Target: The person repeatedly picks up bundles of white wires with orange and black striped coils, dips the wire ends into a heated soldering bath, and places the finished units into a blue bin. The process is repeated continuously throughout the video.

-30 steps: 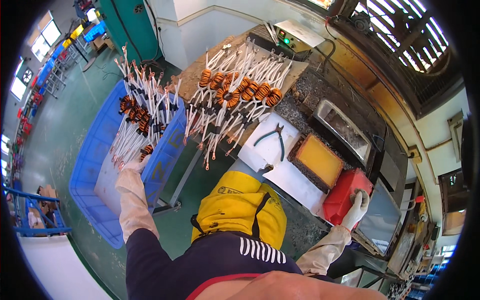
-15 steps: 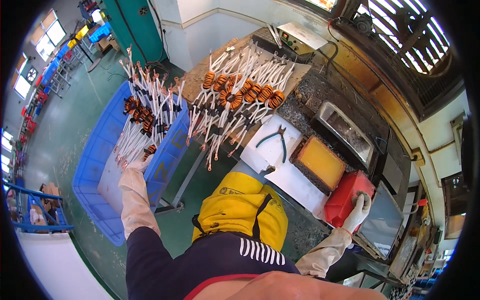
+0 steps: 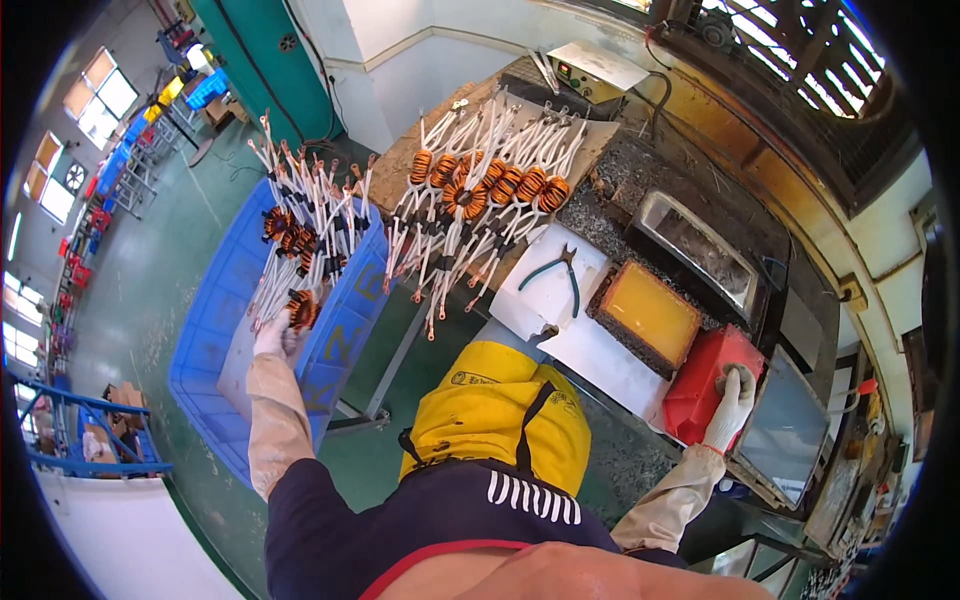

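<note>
So the left hand (image 3: 276,338) is down in the blue plastic tub (image 3: 345,325), left of frame, fingers looking closed around a copper-wound toroid coil (image 3: 303,308) at the lower end of a packed bunch. Right hand (image 3: 736,392) is lower right, fingers bent against the red plastic bin (image 3: 698,388); can't tell if it's pinching the rim or just resting there.

Main worry imo: those white leads (image 3: 318,190) are all criss-crossed, so 1 hard tug on the coil could snag its neighbors and bend the copper lugs. Same deal upper center, where the toroid bundle (image 3: 465,198) has leads poking past the worktop (image 3: 398,160) edge; a sleeve brushing them could drag some off. And if the right hand leans hard, the bin could slide into the yellow-filled tray (image 3: 650,315) beside it. Green-handled cutters (image 3: 573,287) lie mid-frame, near the edge, easy to knock.
</note>
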Tool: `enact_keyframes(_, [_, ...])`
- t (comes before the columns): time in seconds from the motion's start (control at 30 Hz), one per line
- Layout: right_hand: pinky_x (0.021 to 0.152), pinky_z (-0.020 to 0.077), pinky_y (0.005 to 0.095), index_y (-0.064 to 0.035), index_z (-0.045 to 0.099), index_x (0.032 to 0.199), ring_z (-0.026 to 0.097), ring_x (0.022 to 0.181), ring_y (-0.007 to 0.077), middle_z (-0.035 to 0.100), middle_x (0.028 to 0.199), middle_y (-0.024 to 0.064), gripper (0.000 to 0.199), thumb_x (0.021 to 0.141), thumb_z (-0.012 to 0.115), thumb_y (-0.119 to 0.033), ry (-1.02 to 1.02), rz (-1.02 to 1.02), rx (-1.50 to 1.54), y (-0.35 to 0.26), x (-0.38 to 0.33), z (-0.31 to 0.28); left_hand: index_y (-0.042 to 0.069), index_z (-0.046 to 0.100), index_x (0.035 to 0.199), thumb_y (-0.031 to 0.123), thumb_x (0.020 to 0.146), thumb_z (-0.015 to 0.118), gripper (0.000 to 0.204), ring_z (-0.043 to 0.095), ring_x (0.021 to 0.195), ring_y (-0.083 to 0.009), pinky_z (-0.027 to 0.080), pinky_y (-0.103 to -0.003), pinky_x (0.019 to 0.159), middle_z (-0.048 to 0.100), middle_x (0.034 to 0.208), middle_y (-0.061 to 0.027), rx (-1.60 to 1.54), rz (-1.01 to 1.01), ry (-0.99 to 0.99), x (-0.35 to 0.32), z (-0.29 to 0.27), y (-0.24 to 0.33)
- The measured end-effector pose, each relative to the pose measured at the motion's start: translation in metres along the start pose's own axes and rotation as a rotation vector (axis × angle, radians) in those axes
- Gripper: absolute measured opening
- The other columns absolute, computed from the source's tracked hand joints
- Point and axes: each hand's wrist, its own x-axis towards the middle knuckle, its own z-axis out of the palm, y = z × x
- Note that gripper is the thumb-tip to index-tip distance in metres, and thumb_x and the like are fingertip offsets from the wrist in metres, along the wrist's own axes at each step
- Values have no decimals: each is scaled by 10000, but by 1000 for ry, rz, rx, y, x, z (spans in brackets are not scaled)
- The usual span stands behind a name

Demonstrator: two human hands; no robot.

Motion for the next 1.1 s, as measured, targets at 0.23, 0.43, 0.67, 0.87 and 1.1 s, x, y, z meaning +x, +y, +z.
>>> enact_keyframes(0.23, [697,498,233,-48,632,1032,597,838,91,652,977,32,132,962,564,-136,-13,4,-13,3,2,-6,123,676,870,332,853,707,212,424,504,-23,327,-183,456,591,676,46,-28,418,449,-65,-22,123])
enact_keyframes(0.43, [751,514,248,-24,619,1083,615,864,114,656,1017,62,168,968,551,-126,73,-55,67,-11,-9,11,96,659,845,302,911,637,217,397,503,-14,257,-178,453,575,684,50,22,745,467,-169,29,209])
enact_keyframes(0.67, [808,501,304,18,597,1075,620,853,173,650,1047,128,181,950,482,-46,-172,-340,224,-134,-73,93,65,619,750,103,865,659,128,439,639,-43,324,-227,558,527,707,48,193,899,-34,-228,122,192])
enact_keyframes(0.87, [783,516,324,25,618,1022,636,880,232,642,1036,180,184,848,574,-16,-867,-319,242,-165,-130,126,69,597,655,99,748,712,151,535,549,-242,437,-334,517,526,628,-84,810,1248,-469,-256,225,121])
enact_keyframes(1.1, [916,491,404,-62,495,1303,602,1082,335,594,1200,174,638,743,744,-241,-1256,-408,-348,-107,-169,201,103,592,613,205,730,707,194,597,594,-265,480,-361,527,557,633,-67,863,1235,-527,-260,275,34])
